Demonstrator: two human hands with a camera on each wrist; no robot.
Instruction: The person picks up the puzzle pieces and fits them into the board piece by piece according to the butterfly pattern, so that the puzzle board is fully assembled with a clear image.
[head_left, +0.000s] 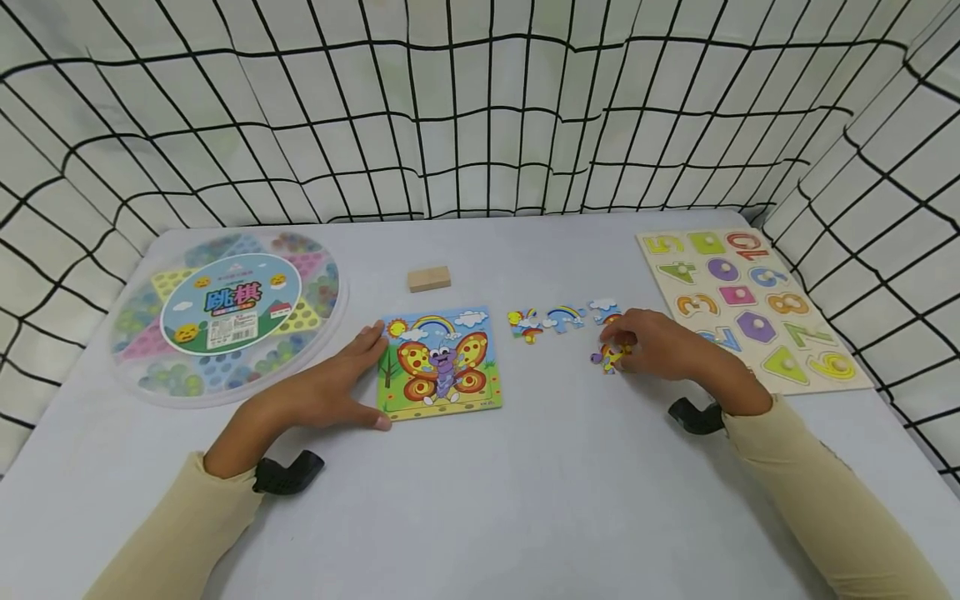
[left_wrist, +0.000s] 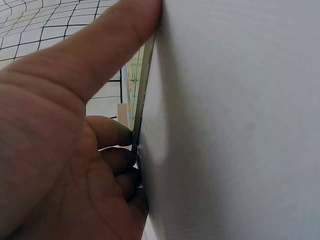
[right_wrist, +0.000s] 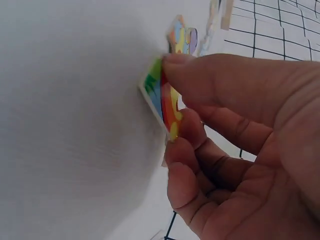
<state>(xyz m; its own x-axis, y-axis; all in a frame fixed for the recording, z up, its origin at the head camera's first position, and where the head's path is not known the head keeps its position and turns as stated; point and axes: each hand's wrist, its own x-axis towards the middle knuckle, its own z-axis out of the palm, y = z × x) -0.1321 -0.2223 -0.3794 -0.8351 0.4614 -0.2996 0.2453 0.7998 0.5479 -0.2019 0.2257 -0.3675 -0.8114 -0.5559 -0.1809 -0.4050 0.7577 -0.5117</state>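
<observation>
A square picture puzzle board with a smiling butterfly lies flat on the white table. My left hand rests along its left edge, thumb at the near corner and fingertips at the far corner; in the left wrist view, the board's thin edge runs between thumb and fingers. My right hand pinches a small jigsaw piece, green, blue and red, between thumb and fingers, tilted against the table. Close by lies a yellow and purple jigsaw piece, partly covered by the hand in the head view.
Beyond the right hand is a row of jigsaw pieces. A small wooden block sits behind the board. Left stands a round Chinese checkers set; right lies a wooden number board. Black wire mesh surrounds the table's back and sides.
</observation>
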